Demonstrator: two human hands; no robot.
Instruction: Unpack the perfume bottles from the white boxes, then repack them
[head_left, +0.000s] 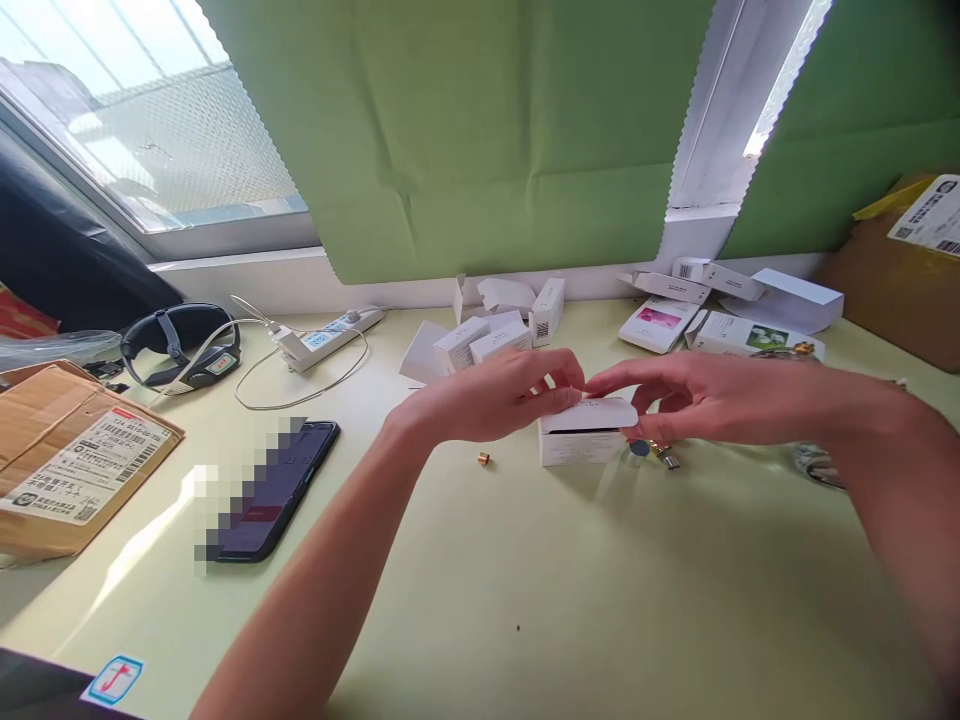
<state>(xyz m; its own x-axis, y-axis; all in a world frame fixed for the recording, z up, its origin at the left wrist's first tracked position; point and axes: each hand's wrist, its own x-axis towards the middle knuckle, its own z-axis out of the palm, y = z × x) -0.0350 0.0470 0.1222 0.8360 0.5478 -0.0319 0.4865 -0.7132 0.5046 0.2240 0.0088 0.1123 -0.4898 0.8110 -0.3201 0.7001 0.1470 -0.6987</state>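
Note:
A small white cardboard box [581,449] with printed text stands on the table in front of me, its top flap partly raised over a dark gap. My left hand [510,392] is closed on the flap's left side, fingertips pressed near its back edge. From the other side, my right hand [701,395] holds the flap, with thumb and fingers at its right end. Just right of the box are a clear item with a dark round top [638,449] and a gold-and-silver metal piece [665,457]. A small copper-coloured cylinder [484,459] lies to the left.
Several white boxes [491,338] lie at the back under the green curtain [510,140], with more boxes [731,310] at back right. On the left are a phone [289,490], a power strip [324,342], a headset-like strap [180,345] and a brown carton [82,455].

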